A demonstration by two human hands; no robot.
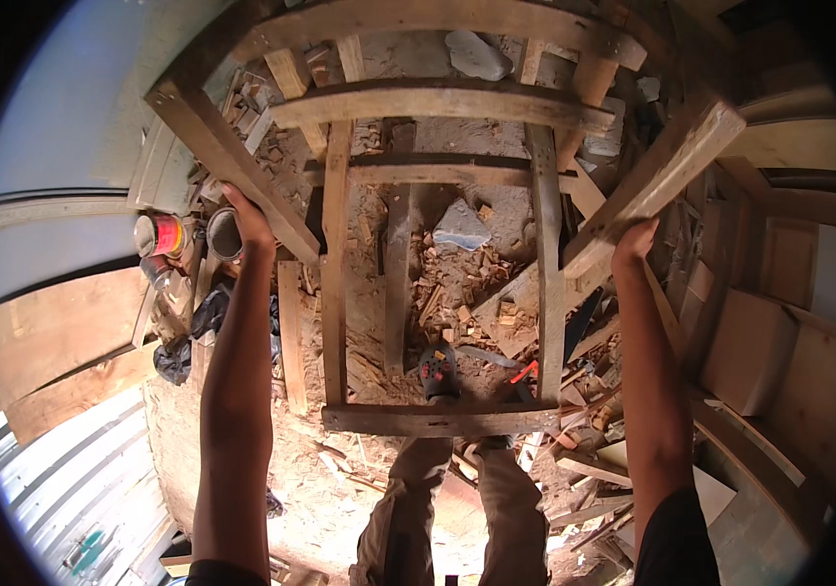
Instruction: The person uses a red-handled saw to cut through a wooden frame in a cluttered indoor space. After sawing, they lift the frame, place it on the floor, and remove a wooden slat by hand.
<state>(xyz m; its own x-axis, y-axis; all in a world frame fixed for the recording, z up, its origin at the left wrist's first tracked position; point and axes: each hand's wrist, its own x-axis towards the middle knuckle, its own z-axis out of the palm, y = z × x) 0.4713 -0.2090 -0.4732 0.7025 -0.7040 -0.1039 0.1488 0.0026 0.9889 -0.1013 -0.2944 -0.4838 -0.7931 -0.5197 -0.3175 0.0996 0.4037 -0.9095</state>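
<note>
A bare wooden furniture frame [447,100] fills the upper middle of the head view. Two long uprights are joined by several cross rails, with a bottom rail [438,420] just in front of my legs. Slanting side beams spread out on both sides. My left hand [250,223] is closed on the left side beam [232,156], its thumb along the outer edge. On the opposite side, my right hand [636,242] grips the right side beam [657,181] from below. Most of the fingers of both hands are hidden by the wood.
Wood offcuts, chips and a pale stone block [462,226] litter the dirt floor. Cans [158,234] and a black plastic bag [174,361] lie at the left. Boards and panels [750,352] lean at the right. A red-orange tool [523,372] lies near my foot [438,369].
</note>
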